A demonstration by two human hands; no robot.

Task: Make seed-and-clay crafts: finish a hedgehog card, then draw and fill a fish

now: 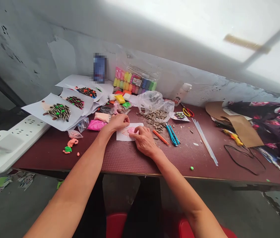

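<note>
A small white paper (126, 137) with an outline drawn on it lies on the dark red table, and pink clay (132, 130) sits on its right part. My left hand (119, 122) rests at the paper's top left edge, fingers bent together; whether anything is between them is hidden. My right hand (144, 140) is at the paper's right side, its curled fingers touching the pink clay. Sunflower seeds (156, 115) lie behind my right hand, partly in a clear plastic bag (152, 99). An orange pen (161, 137) and a blue cutter (172, 135) lie just right of it.
Seed-covered hedgehog pictures (59, 111) and a white power strip (13, 140) are at left. Clay packs (135, 81) stand against the wall. Scissors (187, 111), clear glue sticks (205, 142), a yellow glue gun (234, 137) with a black cord, and patterned cloth (273, 129) lie at right.
</note>
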